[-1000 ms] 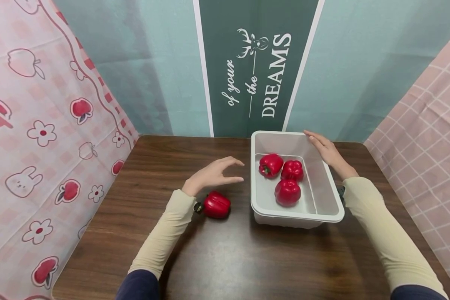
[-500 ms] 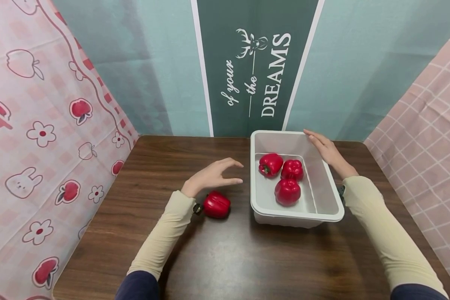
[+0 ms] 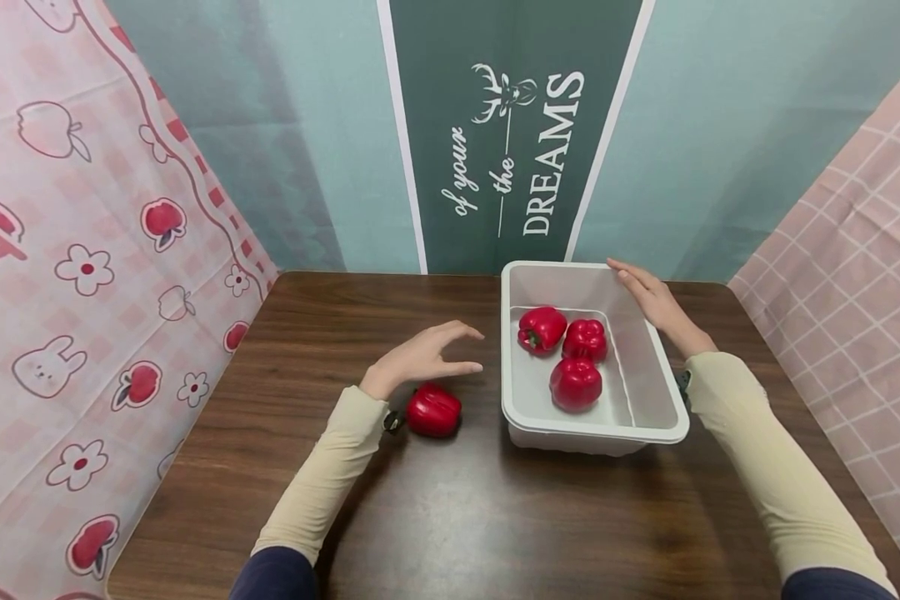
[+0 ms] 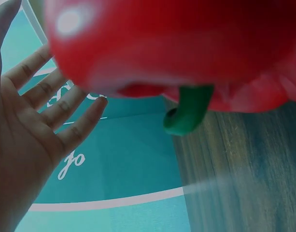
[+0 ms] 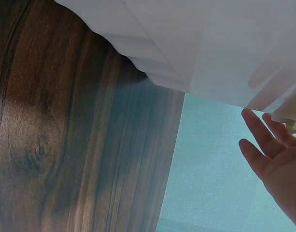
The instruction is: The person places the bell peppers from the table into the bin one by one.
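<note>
My left hand [image 3: 420, 357] hovers over the table with fingers and thumb apart and nothing between them. Just in front of its wrist, a red bell pepper [image 3: 434, 410] lies on its side on the wood. Seen from the left wrist, that bell pepper [image 4: 176, 43] looms large with its green stem, while the palm [image 4: 24, 130] is bare. A white plastic bin [image 3: 598, 432] holds three more red bell peppers [image 3: 576, 384]. At the bin's right rim my right hand [image 3: 660, 308] rests with extended fingers. The right wrist view has its fingertips against the bin's outer wall [image 5: 225, 53].
The brown wooden table [image 3: 450, 533] ends at a teal and dark green cloth backdrop [image 3: 315, 150]. Patterned pink cloths hang to the left [image 3: 97, 333] and right [image 3: 847, 275].
My left hand has drifted very slightly left and down. The right hand, the bin and the bell peppers stay where they were.
</note>
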### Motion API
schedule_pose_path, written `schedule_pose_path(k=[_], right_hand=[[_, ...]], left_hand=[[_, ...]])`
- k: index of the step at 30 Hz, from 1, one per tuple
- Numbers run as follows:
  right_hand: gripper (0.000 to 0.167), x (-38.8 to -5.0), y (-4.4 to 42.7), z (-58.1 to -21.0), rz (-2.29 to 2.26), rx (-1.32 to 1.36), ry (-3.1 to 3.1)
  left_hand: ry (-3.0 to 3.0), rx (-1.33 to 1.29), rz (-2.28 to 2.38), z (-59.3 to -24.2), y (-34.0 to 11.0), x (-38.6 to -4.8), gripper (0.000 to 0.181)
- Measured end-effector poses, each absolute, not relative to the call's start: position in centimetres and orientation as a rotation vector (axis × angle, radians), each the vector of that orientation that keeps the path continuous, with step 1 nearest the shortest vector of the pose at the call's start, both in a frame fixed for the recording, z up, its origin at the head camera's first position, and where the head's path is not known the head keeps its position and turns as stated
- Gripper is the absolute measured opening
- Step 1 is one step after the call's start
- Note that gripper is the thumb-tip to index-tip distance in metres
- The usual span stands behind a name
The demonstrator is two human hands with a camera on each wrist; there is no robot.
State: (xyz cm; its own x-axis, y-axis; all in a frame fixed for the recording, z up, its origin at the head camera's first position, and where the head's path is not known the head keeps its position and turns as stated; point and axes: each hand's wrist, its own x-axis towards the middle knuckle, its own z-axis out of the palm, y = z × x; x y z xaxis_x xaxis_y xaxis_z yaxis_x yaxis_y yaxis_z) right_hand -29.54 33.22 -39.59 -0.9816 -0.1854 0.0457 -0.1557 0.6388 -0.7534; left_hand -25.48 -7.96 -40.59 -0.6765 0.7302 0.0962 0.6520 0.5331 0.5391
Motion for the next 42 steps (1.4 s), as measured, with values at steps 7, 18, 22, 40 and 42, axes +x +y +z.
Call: schedule_pose_path(k=[7, 18, 22, 40, 42], right_hand=[[0.05, -29.6, 33.3, -39.8, -1.287, -0.282, 2.81], [0.05, -28.8, 33.0, -39.6, -1.281, -0.246, 2.797], [0.05, -28.5, 32.8, -39.5, -1.301, -0.227, 2.772], [0.05, -27.9, 32.6, -40.2, -1.319, -0.258, 2.793], [0.05, -27.8, 32.6, -40.2, -1.318, -0.255, 2.794]], left_hand=[[2.635, 1.193, 0.832, -41.0, -8.2, -25.2, 0.059], [2.608, 1.201, 0.83, -41.0, -8.6, -24.7, 0.059], [2.614, 1.209, 0.811, -41.1, -8.8, -24.3, 0.059], [2.536, 1.189, 0.824, -41.8, -9.7, -23.7, 0.064], [2.538, 1.198, 0.82, -41.9, -9.7, -23.6, 0.063]])
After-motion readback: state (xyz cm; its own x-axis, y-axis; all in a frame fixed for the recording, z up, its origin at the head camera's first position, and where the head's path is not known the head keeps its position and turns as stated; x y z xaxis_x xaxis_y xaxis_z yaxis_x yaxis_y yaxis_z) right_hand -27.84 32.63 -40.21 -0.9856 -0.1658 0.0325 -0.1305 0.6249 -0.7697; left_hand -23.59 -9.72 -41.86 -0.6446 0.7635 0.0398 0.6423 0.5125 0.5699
